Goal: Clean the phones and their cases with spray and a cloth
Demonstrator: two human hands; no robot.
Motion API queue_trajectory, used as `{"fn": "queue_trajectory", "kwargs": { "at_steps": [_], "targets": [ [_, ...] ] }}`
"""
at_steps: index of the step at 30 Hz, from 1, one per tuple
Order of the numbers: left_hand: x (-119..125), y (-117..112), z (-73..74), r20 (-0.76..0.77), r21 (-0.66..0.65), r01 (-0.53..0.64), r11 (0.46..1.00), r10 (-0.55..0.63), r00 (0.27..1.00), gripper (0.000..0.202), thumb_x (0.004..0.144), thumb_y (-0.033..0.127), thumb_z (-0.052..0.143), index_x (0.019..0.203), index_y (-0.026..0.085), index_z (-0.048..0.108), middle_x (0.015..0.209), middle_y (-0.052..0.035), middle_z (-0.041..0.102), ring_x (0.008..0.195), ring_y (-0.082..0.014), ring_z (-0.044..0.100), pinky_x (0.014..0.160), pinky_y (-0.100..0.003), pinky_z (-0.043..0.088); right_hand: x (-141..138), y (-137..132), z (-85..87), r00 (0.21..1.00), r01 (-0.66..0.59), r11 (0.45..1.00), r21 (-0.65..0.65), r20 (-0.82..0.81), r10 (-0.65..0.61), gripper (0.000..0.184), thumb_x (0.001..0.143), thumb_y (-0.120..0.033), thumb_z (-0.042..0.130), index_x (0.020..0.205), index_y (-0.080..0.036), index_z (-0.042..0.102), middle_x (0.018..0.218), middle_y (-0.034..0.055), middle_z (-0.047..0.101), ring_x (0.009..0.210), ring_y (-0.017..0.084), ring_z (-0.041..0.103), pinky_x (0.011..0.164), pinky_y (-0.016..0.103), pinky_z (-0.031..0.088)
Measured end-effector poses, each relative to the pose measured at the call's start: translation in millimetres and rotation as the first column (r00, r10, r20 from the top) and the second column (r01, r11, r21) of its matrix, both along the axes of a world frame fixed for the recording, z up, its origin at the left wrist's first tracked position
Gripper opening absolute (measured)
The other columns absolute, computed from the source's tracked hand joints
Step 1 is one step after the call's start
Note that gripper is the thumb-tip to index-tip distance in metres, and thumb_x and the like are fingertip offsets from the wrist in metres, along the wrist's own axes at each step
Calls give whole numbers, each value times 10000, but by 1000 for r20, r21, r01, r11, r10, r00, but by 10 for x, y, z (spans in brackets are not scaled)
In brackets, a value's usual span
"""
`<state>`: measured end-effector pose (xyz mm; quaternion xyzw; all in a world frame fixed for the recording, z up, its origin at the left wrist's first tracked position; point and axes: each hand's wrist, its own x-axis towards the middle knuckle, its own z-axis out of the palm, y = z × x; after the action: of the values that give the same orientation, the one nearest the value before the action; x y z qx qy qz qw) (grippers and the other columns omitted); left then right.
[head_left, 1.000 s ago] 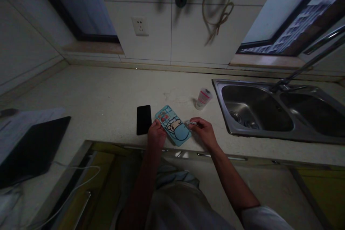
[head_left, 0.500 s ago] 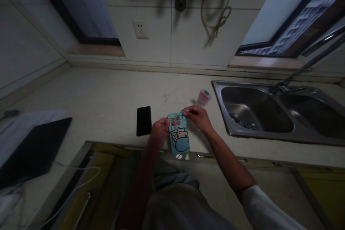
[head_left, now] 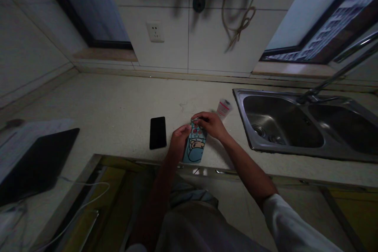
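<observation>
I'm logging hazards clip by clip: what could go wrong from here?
The lower end of the blue cartoon phone case is close to the front edge of the countertop; if the left hand loosens its grip, the case might slip off.

The plastic cup sits just beyond the right hand, so a careless outward move could knock it over.

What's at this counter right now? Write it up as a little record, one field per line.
Left hand: holding the blue phone case by its left edge
Right hand: at the case's upper end; anything pinched there is hidden
Left of both hands: black phone-like slab, flat on the counter
Beyond right hand: clear cup
Farther right: steel sink
</observation>
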<state>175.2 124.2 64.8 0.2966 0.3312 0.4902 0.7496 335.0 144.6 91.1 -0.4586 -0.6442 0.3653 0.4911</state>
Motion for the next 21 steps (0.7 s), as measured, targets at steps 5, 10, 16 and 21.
{"fn": "queue_trajectory", "kwargs": {
  "at_steps": [5,10,16,21],
  "targets": [
    [-192,-16,-110,52,16,-28,999,27,998,531,723,534,779,1032,107,711,1005,-165,748,912,-276,712,816,-408,582,133,66,-51,923,302,953,-21,-242,-298,167,750,-308,709,874,-207,758,760,10,713,635,149,600,597,272,493],
    [-187,-228,-255,135,75,-81,994,71,988,577,579,321,910,1079,157,673,1122,-150,725,1045,-290,680,918,-496,562,174,-1,-233,826,430,898,-91,-361,-432,237,770,-375,711,927,-197,709,779,10,682,633,147,583,591,272,485],
    [-12,-347,-185,-101,49,-247,968,250,963,437,570,338,905,871,125,671,844,-73,743,774,-244,711,687,-449,649,237,-167,-366,874,423,906,-36,-247,-418,206,802,-368,713,915,-197,739,891,49,740,802,195,668,736,327,544],
    [-107,-237,-136,-284,198,-100,975,154,946,310,625,309,857,810,121,694,801,-42,718,696,-191,693,659,-352,652,381,-290,-218,984,146,972,181,72,-162,152,881,-300,669,978,-245,773,1014,60,779,973,234,715,916,420,550]
  ]
}}
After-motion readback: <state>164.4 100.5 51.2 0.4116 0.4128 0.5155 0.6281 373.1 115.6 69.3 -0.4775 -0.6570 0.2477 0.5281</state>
